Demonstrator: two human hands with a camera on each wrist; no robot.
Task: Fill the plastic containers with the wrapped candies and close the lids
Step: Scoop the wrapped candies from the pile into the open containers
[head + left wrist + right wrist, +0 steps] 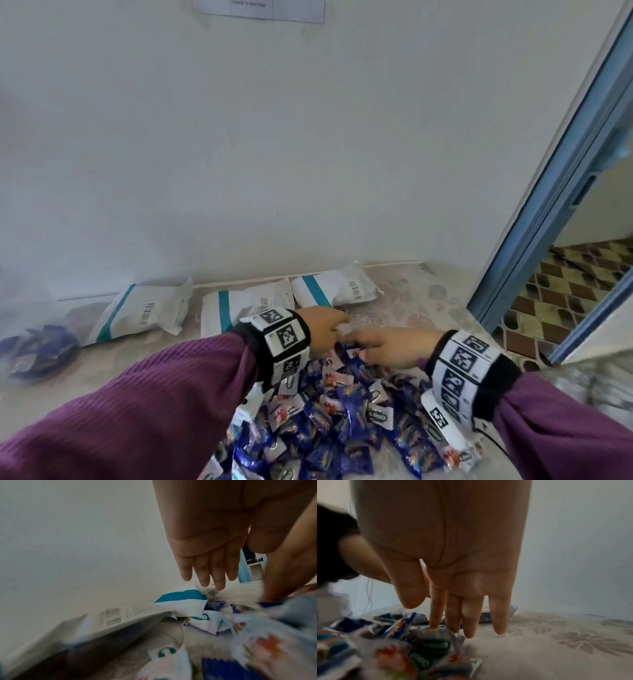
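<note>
— So what lies around the work spot?

— Three white bags with teal stripes (239,310) lie along the foot of the wall (274,154), on a surface covered by a pale floral cloth (411,301). Far left sits a blurred round container (37,349) with dark blue wrappers in it; whether it has a lid on I cannot tell. A blue door frame (548,205) stands at the right, with patterned floor tiles (565,284) beyond.

— And the candies?

— A loose heap of wrapped candies (342,411), blue and white, spreads over the cloth in front of the person, between the two purple sleeves (137,404). The middle bag lies just behind the heap's far edge.

— How are the hands?

— Both reach forward, wrists banded with marker tags, and meet at the far edge of the heap. The left hand (323,329) has its fingers straight and together, with the thumb down at a wrapper. The right hand (394,346) is spread palm down, fingers extended, the fingertips (435,623) touching the candies. Neither grips anything that I can make out.
</note>
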